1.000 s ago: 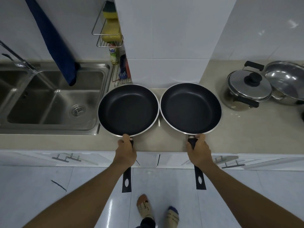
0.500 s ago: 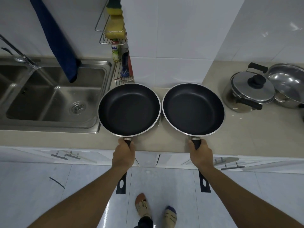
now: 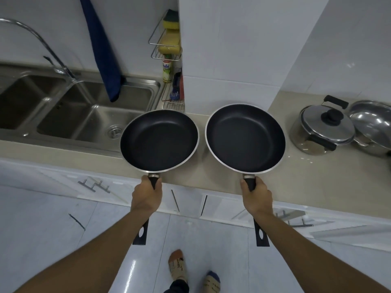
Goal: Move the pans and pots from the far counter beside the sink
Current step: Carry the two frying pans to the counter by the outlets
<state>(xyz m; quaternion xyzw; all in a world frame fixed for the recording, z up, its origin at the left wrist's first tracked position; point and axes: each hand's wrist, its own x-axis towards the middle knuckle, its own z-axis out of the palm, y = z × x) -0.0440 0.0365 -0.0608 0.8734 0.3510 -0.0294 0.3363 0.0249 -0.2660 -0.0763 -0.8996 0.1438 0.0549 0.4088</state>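
Two black non-stick frying pans sit side by side over the beige counter (image 3: 317,178). My left hand (image 3: 147,196) grips the handle of the left pan (image 3: 159,140), whose rim overlaps the right edge of the steel sink (image 3: 84,115). My right hand (image 3: 256,197) grips the handle of the right pan (image 3: 245,138). Both handles stick out past the counter's front edge. I cannot tell whether the pans touch the counter. At the far right stand a lidded steel pot (image 3: 321,130) with black handles and a shiny steel pan (image 3: 372,125).
A curved tap (image 3: 42,45) rises over the sink, and a dark blue cloth (image 3: 101,47) hangs above it. A wire rack (image 3: 169,43) with sponges and a bottle sits against a white tiled pillar (image 3: 232,56). White cabinet doors run below the counter.
Both pans have shifted slightly left toward the sink, with a small gap opening between them. My hands keep the same grip on the handles.
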